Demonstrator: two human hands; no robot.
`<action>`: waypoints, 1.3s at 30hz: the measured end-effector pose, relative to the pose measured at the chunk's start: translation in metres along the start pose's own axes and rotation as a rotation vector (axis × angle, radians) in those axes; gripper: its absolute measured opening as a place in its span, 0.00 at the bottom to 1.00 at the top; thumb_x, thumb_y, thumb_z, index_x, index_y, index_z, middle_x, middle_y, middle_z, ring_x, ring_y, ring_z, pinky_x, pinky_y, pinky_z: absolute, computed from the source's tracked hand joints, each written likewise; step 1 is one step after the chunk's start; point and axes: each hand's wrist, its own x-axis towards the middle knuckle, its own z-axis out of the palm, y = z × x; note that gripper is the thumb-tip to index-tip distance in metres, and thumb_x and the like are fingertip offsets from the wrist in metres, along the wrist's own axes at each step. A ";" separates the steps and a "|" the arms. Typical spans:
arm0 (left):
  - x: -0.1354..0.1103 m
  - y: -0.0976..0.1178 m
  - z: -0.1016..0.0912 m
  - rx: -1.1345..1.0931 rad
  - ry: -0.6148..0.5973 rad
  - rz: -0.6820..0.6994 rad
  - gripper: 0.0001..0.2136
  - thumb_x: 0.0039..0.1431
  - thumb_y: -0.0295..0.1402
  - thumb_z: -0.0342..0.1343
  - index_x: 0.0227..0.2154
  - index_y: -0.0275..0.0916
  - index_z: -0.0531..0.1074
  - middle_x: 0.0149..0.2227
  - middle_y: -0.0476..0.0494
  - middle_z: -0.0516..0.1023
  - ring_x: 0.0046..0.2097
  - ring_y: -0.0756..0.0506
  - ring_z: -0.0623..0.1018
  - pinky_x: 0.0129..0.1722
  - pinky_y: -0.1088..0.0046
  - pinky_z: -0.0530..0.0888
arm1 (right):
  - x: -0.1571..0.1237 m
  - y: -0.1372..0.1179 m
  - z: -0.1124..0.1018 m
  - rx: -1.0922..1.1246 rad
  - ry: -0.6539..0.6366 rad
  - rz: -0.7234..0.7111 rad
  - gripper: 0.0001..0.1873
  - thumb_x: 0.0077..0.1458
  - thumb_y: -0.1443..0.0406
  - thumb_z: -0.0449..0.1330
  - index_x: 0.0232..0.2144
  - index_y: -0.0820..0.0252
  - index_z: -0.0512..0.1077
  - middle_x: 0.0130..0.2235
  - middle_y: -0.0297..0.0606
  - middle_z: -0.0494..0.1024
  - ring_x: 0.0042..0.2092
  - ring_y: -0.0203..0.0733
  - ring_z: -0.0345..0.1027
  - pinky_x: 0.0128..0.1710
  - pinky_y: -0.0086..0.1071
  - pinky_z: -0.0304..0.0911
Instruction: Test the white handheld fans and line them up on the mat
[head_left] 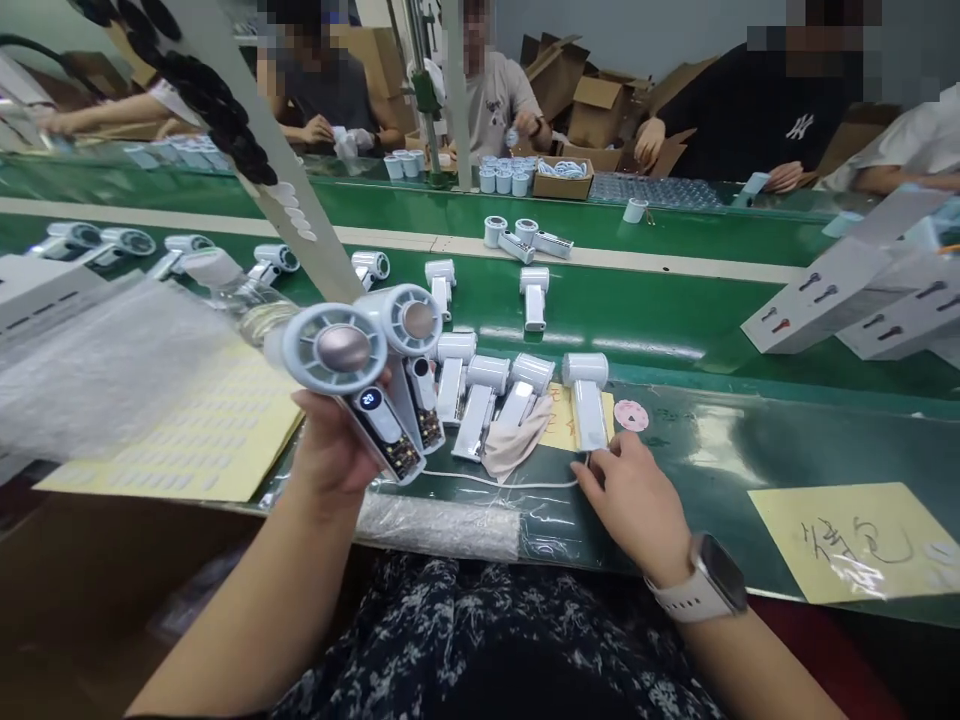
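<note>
My left hand (337,440) is closed around two handheld fans, heads up. The nearer fan (337,348) has a lit display reading 20, and its handle shows bare circuitry. Behind it, the second fan (411,320) also has an exposed circuit board in its handle. On the bench, my right hand (634,500) pinches the end of a white cable (517,486) at the foot of a lying fan (586,395). Left of that fan lie several more fans (480,400), with a beige cloth (517,440) against them.
Fans sit along the green conveyor (660,310). White boxes (825,290) stand at right, a yellow handwritten sheet (855,540) nearer. At left are a sticker sheet (180,440), bubble wrap (112,370) and a slanted post (300,210). Co-workers sit across the line.
</note>
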 end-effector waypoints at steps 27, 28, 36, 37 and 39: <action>-0.018 0.001 -0.011 0.106 0.099 -0.116 0.26 0.34 0.57 0.70 0.32 0.44 0.80 0.34 0.48 0.84 0.49 0.36 0.80 0.53 0.59 0.78 | 0.090 -0.018 -0.009 0.520 0.095 0.216 0.24 0.59 0.74 0.44 0.57 0.67 0.61 0.34 0.44 0.79 0.31 0.45 0.74 0.30 0.34 0.67; -0.020 0.001 -0.010 0.104 0.097 -0.113 0.25 0.35 0.57 0.70 0.33 0.45 0.80 0.34 0.48 0.84 0.49 0.37 0.81 0.54 0.60 0.78 | 0.101 -0.020 -0.012 0.479 0.112 0.237 0.25 0.58 0.74 0.45 0.57 0.68 0.61 0.37 0.48 0.79 0.35 0.48 0.75 0.33 0.36 0.67; -0.031 0.006 -0.024 0.113 0.073 -0.167 0.27 0.37 0.57 0.70 0.36 0.43 0.81 0.42 0.44 0.84 0.58 0.32 0.75 0.61 0.53 0.71 | 0.110 -0.025 -0.007 0.164 0.077 0.157 0.33 0.62 0.62 0.54 0.68 0.59 0.56 0.51 0.59 0.70 0.47 0.62 0.74 0.44 0.46 0.66; -0.032 0.005 -0.028 0.114 0.093 -0.167 0.26 0.38 0.57 0.70 0.34 0.42 0.81 0.41 0.44 0.84 0.57 0.32 0.76 0.61 0.52 0.72 | 0.104 -0.025 -0.005 0.142 0.062 0.142 0.33 0.63 0.63 0.53 0.68 0.59 0.54 0.50 0.59 0.70 0.44 0.60 0.75 0.42 0.45 0.66; -0.033 0.004 -0.036 0.106 0.137 -0.164 0.23 0.40 0.55 0.69 0.33 0.43 0.80 0.39 0.46 0.84 0.53 0.34 0.79 0.59 0.54 0.73 | 0.088 -0.027 0.001 0.109 0.041 0.111 0.34 0.63 0.66 0.51 0.70 0.61 0.51 0.50 0.60 0.70 0.40 0.58 0.76 0.38 0.43 0.66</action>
